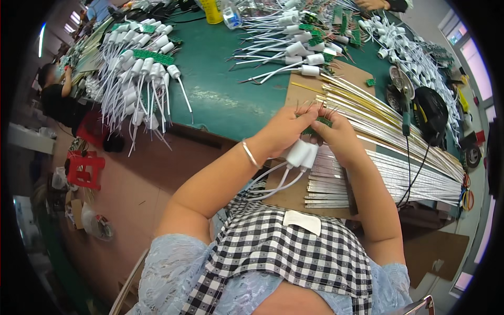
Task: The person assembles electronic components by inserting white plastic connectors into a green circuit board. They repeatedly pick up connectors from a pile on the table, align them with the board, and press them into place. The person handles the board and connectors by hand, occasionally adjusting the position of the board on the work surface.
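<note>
My left hand (287,127), with a bangle at its wrist, and my right hand (338,137) meet over the table's near edge. Both are closed, fingers pinching a small green circuit board (324,121) that they mostly cover. Thin bare wires stick up beyond the fingertips. Below the hands hang white cylindrical sockets (300,154), their white cables (283,181) curving down toward my checkered apron. Exactly where the fingertips press is hidden.
Long silvery LED-like strips (336,184) fan out on brown cardboard (299,94) beside my right arm. Heaps of white socketed cables (139,68) lie left and far on the green table (210,79). A soldering iron (406,118) stands right. Another person's hand (371,4) shows at the far side.
</note>
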The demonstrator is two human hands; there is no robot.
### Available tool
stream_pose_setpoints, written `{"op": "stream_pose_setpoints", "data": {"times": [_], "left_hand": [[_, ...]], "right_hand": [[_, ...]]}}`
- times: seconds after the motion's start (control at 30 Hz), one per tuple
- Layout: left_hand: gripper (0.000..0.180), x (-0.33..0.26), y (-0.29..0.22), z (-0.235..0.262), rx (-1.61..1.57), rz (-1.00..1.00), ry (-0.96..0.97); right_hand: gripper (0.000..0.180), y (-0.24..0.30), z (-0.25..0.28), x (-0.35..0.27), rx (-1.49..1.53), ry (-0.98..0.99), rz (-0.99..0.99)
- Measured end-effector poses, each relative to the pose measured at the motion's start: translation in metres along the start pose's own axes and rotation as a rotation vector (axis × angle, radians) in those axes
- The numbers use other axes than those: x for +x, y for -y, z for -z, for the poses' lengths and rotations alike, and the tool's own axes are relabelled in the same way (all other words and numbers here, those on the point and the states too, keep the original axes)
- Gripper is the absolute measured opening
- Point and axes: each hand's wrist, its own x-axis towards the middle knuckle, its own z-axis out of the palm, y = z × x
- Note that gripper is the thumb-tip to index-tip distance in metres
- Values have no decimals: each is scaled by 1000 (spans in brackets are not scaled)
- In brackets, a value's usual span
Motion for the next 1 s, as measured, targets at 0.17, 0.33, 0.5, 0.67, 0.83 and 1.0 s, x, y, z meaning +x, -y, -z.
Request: {"op": "stream_pose_setpoints", "data": {"times": [0.17,0.33,0.5,0.67,0.83,1.0], "left_hand": [[28,11,24,6,210,-216,-219],[28,24,29,8,375,-322,-357],[33,11,12,20,-92,-59,-158],[43,-6,5,38,-357,21,235],[45,-5,12,36,-258,-14,154],[43,4,17,29,184,-225,100]], "right_hand": [[28,-4,-17,8,-307,-212,91],[32,-28,-11,33,-622,-250,205],[29,-16,-2,28,109,76,-65],[25,-5,-4,11,383,337,0],[28,-3,-15,11,322,181,-96],[22,4,-15,5,-32,-21,-102]]}}
